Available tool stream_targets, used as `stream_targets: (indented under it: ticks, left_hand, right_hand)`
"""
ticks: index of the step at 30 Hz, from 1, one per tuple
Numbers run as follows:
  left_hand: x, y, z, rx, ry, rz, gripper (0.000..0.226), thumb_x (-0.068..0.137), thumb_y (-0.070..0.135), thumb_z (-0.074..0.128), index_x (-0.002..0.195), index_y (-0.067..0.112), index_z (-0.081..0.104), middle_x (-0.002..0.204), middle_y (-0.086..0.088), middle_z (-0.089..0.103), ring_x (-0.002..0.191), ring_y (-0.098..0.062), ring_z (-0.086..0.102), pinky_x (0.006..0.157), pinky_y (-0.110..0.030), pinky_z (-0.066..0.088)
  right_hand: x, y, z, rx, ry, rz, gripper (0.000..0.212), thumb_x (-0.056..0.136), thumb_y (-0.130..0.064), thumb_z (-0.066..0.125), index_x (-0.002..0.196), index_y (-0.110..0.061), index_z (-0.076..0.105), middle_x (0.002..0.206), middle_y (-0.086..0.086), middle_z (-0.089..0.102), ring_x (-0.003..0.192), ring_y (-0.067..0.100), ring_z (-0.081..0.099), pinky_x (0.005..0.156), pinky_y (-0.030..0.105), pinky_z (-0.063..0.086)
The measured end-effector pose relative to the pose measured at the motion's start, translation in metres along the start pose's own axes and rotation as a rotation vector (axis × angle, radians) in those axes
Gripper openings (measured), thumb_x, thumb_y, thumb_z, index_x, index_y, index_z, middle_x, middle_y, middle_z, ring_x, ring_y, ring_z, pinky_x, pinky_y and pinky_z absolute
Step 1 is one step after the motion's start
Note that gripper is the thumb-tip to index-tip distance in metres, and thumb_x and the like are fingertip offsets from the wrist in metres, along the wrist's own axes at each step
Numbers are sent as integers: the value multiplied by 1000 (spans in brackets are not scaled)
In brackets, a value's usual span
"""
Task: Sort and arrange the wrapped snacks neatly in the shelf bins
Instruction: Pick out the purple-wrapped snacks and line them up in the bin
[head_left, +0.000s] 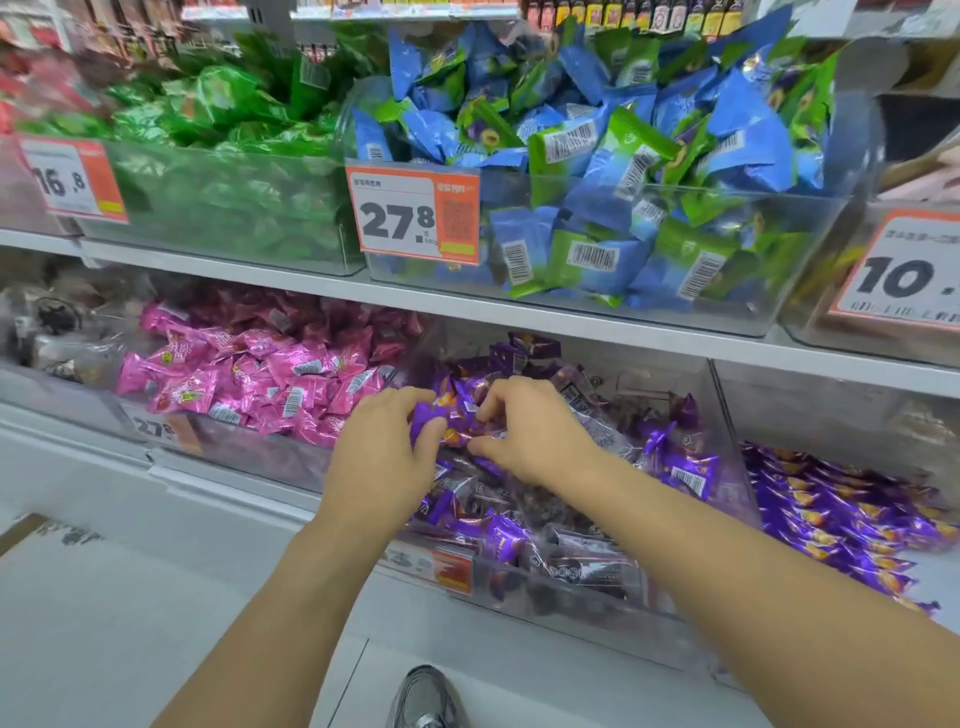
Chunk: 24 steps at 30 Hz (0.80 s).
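Both hands, left hand (387, 449) and right hand (524, 431), pinch shiny purple foil-wrapped snacks (452, 421) mid clear plastic bin (727, 415); lay them flat toward its front edge.

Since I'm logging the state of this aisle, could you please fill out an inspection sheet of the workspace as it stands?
Surface: white shelf carrying clear bins, a lower tier beneath.
Job's things: purple snacks in the lower middle bin; pink snacks to their left; blue and green snacks mixed in the bin above.
Clutter: loose purple packets heaped to the right.
Grippers: left hand and right hand both pinch purple packets.
Cables: nothing seen.
Surroundings: price tag reading 27.8; a grey shoe on the floor.
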<state>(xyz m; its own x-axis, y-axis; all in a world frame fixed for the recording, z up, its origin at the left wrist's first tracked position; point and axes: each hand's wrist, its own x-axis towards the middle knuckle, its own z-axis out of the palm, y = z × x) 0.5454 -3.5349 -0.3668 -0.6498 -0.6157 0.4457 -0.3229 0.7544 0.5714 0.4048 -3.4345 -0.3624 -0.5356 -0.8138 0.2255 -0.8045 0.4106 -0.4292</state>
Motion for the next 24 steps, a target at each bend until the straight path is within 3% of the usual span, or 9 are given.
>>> stream_targets:
  ticks: [3,5,7,9,13,16,20,22,24]
  left_hand:
    - [-3,2,-1,-28,-28,-48,24,93,27,61,115,17,64,96,-1,70,89,-22,64,78,-36,50]
    - [-5,3,1,-2,-96,-57,24,94,28,59,115,19,62,92,-1,68,85,-24,63,74,-36,49]
    - [-5,6,2,5,-114,-54,22,95,25,58,116,20,60,90,-1,66,80,-23,60,70,-34,45]
    - [-6,11,5,-15,-152,-82,21,97,24,54,117,20,56,81,-1,63,73,-23,56,66,-34,42]
    - [-9,13,12,-84,-262,-135,16,98,25,51,113,23,49,78,-5,69,78,-26,65,75,-43,51]
    - [-11,19,14,-152,-269,-102,6,98,28,51,104,30,54,68,1,64,62,-6,58,65,-29,45]
    - [-12,45,11,-313,-77,-74,8,97,29,55,102,34,58,73,6,67,69,-5,59,64,-22,44]
    - [-14,61,7,-428,18,-97,9,95,27,58,98,35,61,75,5,69,71,-9,63,67,-25,49]
    - [-19,80,3,-548,78,-116,9,95,27,59,99,33,64,78,2,72,72,-16,68,68,-32,55]
  right_hand:
    - [-7,0,-7,-36,-14,-35,19,77,-20,78,85,-20,61,94,1,67,91,21,62,83,36,50]
    - [-11,3,-10,-44,-18,-74,28,80,-18,75,104,-18,61,102,1,64,96,22,61,86,35,48]
    - [-14,9,-12,-53,-59,-102,55,84,-19,71,134,-20,51,113,5,59,103,24,58,90,33,46]
    - [-16,10,-12,-101,-121,-123,57,88,-18,64,142,-23,45,115,8,53,105,29,58,93,37,47]
    - [-22,12,-15,-120,-105,-131,32,88,-14,57,120,-18,50,107,6,45,98,35,57,86,42,47]
    - [-35,17,-35,79,74,-101,23,86,-18,68,104,-20,55,105,-1,51,97,24,58,86,36,46]
    - [-81,7,-72,633,323,-20,24,85,-20,77,93,-30,56,108,-10,69,91,13,68,82,31,55]
    - [-106,4,-87,686,348,29,22,82,-28,78,90,-31,58,97,-10,74,84,10,70,79,28,55]
    - [-126,3,-100,740,339,116,27,75,-37,76,91,-21,61,80,-4,74,65,11,66,63,25,52]
